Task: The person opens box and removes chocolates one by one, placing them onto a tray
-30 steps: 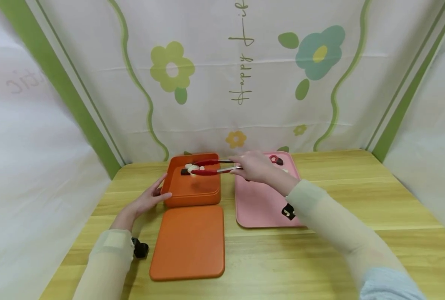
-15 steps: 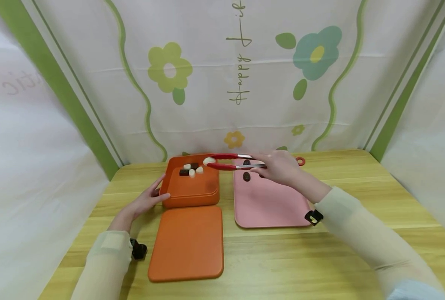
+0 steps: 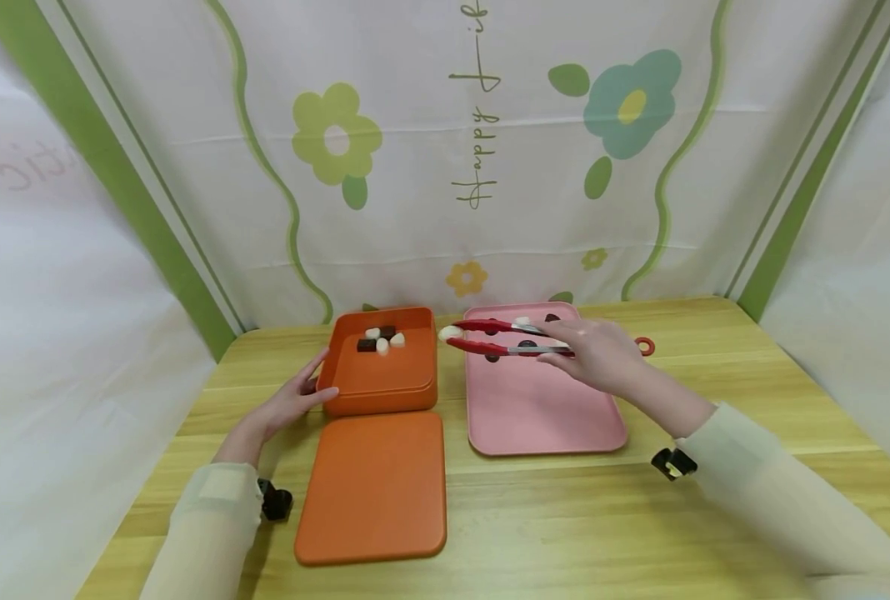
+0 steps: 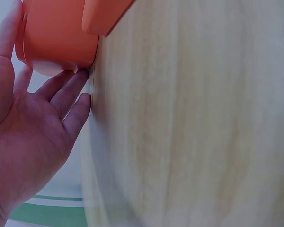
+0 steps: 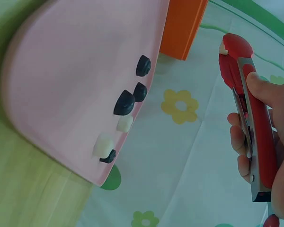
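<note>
Evidently, the right hand [image 3: 598, 357] is clamping round the tongs [image 3: 482, 347], whose red tips are pinching a white piece [image 3: 448, 333] above the gap between the box [image 3: 381, 403] on the left and the tray [image 3: 542, 417] on the right. The left hand [image 3: 291, 406] is resting its extended, parted fingers against the box's left side. Other pieces [image 5: 124, 102] are lying toward the tray's far edge. A slackening squeeze could be letting the piece slip, probably onto the worktop [image 3: 565, 525], as neither container is sitting directly beneath. Tips catching the box's right rim could also be jolting it loose; careless left-hand pressure could be shifting the box.
</note>
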The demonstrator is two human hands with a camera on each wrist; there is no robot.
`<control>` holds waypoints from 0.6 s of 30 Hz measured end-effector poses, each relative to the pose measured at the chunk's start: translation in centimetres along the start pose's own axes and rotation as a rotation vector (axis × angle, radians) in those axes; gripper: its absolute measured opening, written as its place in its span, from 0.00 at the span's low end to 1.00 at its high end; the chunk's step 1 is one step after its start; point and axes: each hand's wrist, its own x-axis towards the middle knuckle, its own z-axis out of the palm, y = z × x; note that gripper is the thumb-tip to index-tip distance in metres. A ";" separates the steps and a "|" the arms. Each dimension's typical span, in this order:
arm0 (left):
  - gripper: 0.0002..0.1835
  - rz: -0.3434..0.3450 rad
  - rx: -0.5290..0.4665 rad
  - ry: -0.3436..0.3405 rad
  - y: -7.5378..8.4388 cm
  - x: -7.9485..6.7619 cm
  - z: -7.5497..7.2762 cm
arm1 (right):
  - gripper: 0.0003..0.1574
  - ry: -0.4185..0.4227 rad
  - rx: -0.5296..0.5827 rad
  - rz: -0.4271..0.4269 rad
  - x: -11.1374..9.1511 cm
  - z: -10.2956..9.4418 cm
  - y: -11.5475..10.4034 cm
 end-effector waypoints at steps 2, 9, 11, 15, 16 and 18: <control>0.44 0.000 0.000 0.000 0.0 0.0 0.0 | 0.31 0.017 -0.008 -0.007 -0.7 -0.1 0.3; 0.44 0.002 -0.009 0.001 -0.1 0.0 -0.2 | 0.30 0.028 -0.022 0.002 -2.9 -0.1 1.2; 0.44 0.001 -0.010 -0.001 -0.1 0.0 -0.2 | 0.30 0.003 -0.028 0.022 -3.5 0.0 1.3; 0.45 0.002 -0.001 0.000 -0.1 0.0 -0.2 | 0.32 -0.054 -0.017 0.066 -4.5 0.2 1.5; 0.44 0.003 0.002 0.002 -0.1 0.0 -0.2 | 0.32 -0.066 -0.013 0.074 -4.8 0.2 1.5; 0.44 0.006 0.006 0.003 -0.1 0.0 -0.2 | 0.32 -0.083 0.000 0.078 -5.2 0.1 1.4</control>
